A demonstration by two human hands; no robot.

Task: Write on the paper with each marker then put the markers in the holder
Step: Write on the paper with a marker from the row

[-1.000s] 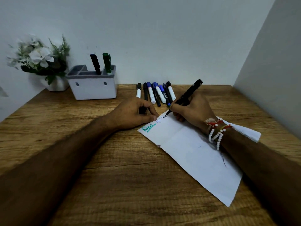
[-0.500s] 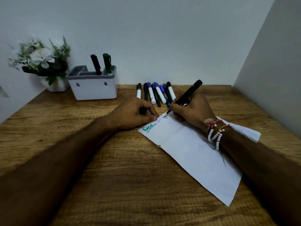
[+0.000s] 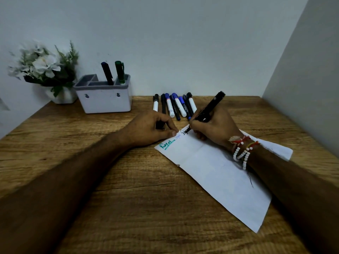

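A white sheet of paper (image 3: 220, 171) lies slanted on the wooden desk, with green, blue and black words along its top edge. My right hand (image 3: 214, 127) grips a black marker (image 3: 211, 107), whose tip touches the paper at the black word. My left hand (image 3: 152, 129) is curled at the paper's top left corner. Its thumb presses the sheet, and a short dark piece that looks like the marker's cap (image 3: 160, 125) sits between its fingers. Several capped markers (image 3: 176, 106) lie in a row behind my hands. The white holder (image 3: 104, 101) at the back left has a dark blue marker (image 3: 107, 73) and a green marker (image 3: 119, 71) standing in it.
A white pot of pale flowers (image 3: 45, 68) stands left of the holder against the back wall. A side wall (image 3: 302, 88) closes off the desk on the right. Bare wood (image 3: 128, 208) stretches between my forearms toward the near edge.
The black scribble on the paper has grown a little to the right as the marker tip moved along. My left hand has stayed where it was.
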